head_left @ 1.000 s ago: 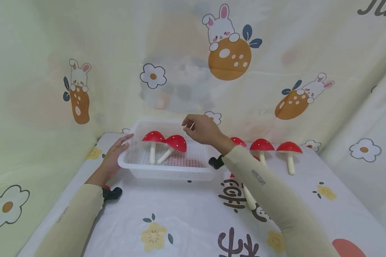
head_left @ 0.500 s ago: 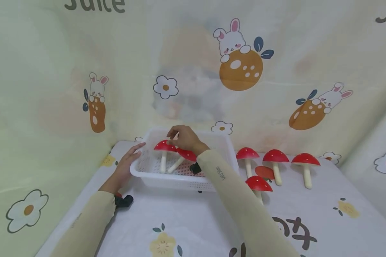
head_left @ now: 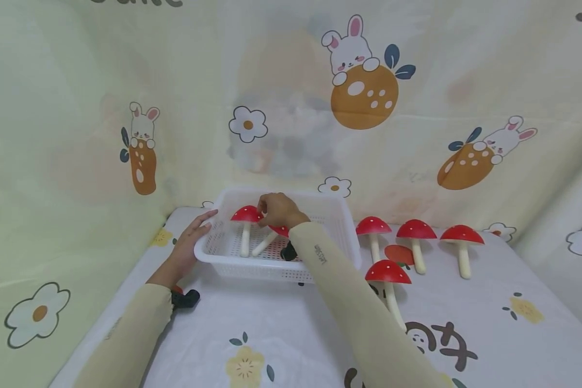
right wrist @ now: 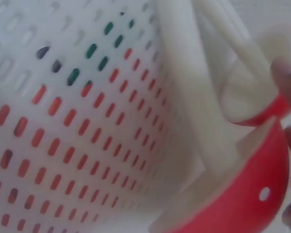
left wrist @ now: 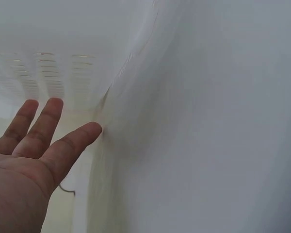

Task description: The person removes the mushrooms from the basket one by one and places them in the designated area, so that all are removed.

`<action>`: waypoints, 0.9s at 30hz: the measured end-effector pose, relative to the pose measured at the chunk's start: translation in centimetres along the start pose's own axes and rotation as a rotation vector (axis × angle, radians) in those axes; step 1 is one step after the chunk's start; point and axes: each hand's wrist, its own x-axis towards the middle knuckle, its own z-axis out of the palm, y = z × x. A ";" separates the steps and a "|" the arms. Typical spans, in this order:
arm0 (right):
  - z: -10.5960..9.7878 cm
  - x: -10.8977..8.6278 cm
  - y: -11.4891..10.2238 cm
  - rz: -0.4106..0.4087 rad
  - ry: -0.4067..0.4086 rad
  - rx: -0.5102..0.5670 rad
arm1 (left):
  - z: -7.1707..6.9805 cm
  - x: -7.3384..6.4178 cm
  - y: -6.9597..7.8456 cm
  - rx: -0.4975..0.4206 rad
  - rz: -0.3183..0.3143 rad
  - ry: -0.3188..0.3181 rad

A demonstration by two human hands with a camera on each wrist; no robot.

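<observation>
A white perforated plastic basket (head_left: 330, 221) stands at the back of the table with two red-capped, white-spotted toy mushrooms inside. My left hand (head_left: 189, 248) lies along its left end with straight fingers; in the left wrist view these fingers (left wrist: 51, 114) reach up beside the basket wall. Inside the basket, my right hand (head_left: 278, 209) has curled fingers at the cap of the left mushroom (head_left: 245, 214) and pinches its right edge. The right mushroom (head_left: 267, 243) leans beside it, its cap partly hidden under that hand. Thumb and fingertips (right wrist: 287, 80) show at both caps in the right wrist view.
To the right of the basket, three toy mushrooms (head_left: 415, 230) lie in a row on the patterned tablecloth. Nearer, another mushroom (head_left: 388, 272) lies with its stem partly behind the right sleeve. A printed curtain (head_left: 291, 145) hangs close behind the basket.
My right hand has moved left and down from over the basket's back right to the mushroom caps. The left hand stays at the basket's left end. The head view has shifted.
</observation>
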 end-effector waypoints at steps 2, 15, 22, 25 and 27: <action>0.2 0.2 0.1 0.000 -0.013 -0.051 | 0.0 0.0 0.1 -0.006 -0.002 0.001; 0.9 1.3 0.4 0.006 0.058 -0.085 | 0.1 0.0 0.0 -0.004 -0.012 0.005; 0.4 1.5 0.1 0.029 0.111 -0.075 | 0.0 -0.1 0.4 -0.018 -0.020 0.000; 0.3 1.4 0.0 0.019 0.136 -0.077 | -0.1 -0.1 0.4 -0.019 -0.019 -0.002; 0.2 1.3 0.0 0.003 0.157 -0.087 | -0.1 -0.1 0.3 -0.019 -0.017 -0.001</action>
